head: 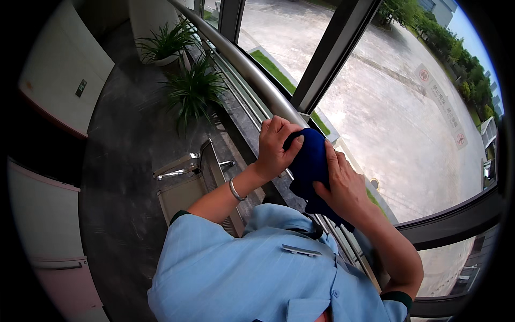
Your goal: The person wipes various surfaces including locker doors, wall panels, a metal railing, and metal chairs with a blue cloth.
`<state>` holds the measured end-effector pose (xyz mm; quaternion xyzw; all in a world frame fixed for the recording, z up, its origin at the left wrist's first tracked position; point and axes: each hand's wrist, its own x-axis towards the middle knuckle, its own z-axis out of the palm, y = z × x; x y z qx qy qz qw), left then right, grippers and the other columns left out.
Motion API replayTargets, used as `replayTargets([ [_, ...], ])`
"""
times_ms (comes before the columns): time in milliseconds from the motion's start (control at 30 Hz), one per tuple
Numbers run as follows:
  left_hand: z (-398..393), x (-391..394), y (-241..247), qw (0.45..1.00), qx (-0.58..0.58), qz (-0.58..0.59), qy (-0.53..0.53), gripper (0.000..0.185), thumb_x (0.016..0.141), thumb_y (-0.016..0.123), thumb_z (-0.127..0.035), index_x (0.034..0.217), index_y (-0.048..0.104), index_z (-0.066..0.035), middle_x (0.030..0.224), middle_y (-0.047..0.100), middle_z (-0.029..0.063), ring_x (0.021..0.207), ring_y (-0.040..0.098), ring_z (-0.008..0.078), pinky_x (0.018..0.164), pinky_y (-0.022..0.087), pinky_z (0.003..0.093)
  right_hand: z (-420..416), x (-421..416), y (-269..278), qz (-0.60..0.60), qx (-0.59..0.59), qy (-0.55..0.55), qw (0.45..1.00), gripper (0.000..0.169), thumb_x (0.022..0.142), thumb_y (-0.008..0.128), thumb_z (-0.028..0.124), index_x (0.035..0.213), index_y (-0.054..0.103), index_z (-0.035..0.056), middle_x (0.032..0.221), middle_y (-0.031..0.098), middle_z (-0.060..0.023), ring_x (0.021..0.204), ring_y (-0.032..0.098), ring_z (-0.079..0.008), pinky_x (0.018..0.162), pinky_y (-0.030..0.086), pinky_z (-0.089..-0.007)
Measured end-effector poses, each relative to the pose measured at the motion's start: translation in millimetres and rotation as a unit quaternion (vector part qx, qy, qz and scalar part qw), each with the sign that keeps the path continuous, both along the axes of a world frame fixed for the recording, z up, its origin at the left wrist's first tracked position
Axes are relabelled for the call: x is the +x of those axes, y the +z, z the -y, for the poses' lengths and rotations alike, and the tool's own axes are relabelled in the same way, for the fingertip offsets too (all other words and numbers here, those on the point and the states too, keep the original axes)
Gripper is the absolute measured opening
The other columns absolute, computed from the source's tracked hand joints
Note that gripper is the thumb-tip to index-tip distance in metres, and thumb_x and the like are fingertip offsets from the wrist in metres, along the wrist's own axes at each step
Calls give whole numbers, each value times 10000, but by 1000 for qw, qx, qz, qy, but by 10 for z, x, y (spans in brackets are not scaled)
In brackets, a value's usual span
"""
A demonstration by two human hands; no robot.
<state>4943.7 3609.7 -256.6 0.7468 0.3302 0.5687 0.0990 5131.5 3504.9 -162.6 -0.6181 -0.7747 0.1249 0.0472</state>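
Note:
A dark blue cloth (pixel 312 161) is bunched over the metal handrail in front of the window. My left hand (pixel 277 145) pinches the cloth's upper left edge between thumb and curled fingers. Against the cloth's right side lies my right hand (pixel 344 183), its fingers pointing up along it and its thumb on the front. Folds of the cloth hang below the right hand. The stainless steel handrail (pixel 257 82) runs from the upper left to beneath the cloth, where it is hidden.
Tall windows with a dark frame (pixel 330 56) rise beyond the rail. Thinner metal rails (pixel 241 94) run below it. A metal bench seat (pixel 185 195) with an armrest (pixel 177 165) stands to the left, near potted green plants (pixel 195 86). A white door panel (pixel 64 68) is farther left.

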Motion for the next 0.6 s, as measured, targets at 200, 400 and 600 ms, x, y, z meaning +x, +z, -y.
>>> replayTargets([
  [200,-317,-217,96,998,38,-44,-38,153,917,725,-218,1012,678,-108,898,606,35,857,592,226,877,405,419,-237,-106,28,-7,-8,12,1000,980,885,729,283,1630,150,16,1359,514,-232,1093,658,-390,805,578,-446],
  [400,-791,-499,192,990,52,-54,-120,144,862,780,-153,968,693,-109,828,639,16,769,619,202,866,402,413,-577,-334,103,-23,-9,6,1000,957,870,735,282,1610,202,-7,1357,510,-217,1135,619,-372,800,576,-462],
  [600,-1428,-587,361,965,91,-89,-228,124,851,783,-149,933,697,-113,782,626,-7,718,613,162,830,401,397,-914,-523,206,-26,-51,-18,998,947,880,724,316,1610,210,0,1303,560,-206,1132,630,-353,812,579,-441],
])
